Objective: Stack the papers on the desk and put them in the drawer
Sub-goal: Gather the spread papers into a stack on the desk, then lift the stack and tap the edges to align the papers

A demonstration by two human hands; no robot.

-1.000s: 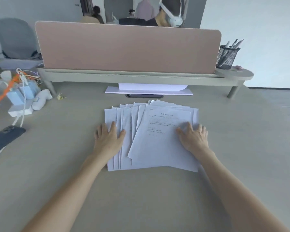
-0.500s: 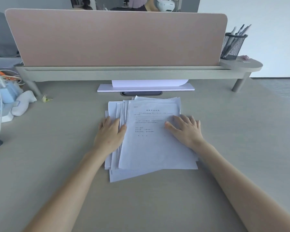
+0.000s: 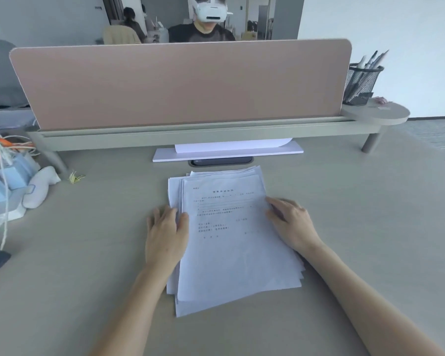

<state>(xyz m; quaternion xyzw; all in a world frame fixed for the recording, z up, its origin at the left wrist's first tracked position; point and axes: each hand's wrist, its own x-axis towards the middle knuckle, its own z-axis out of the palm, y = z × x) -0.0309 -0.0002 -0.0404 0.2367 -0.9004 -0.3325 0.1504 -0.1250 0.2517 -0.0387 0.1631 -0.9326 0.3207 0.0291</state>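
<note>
A loose pile of white printed papers (image 3: 231, 242) lies on the beige desk (image 3: 88, 278) in front of me, its edges uneven and some sheets sticking out at the bottom. My left hand (image 3: 166, 235) presses flat against the pile's left edge, fingers apart. At the right edge my right hand (image 3: 292, 222) rests, its fingertips on the top sheet. Neither hand grips a sheet. No drawer is in view.
A pink divider screen (image 3: 180, 83) on a shelf stands behind the pile, with a white board (image 3: 226, 152) under it. A mesh pen holder (image 3: 361, 83) is at the back right. Blue boxes, cords and a white toy (image 3: 40, 186) crowd the left edge. A person sits behind the screen.
Both hands have pushed inward, and the fanned sheets have closed up into a narrower pile. The camera has tilted up.
</note>
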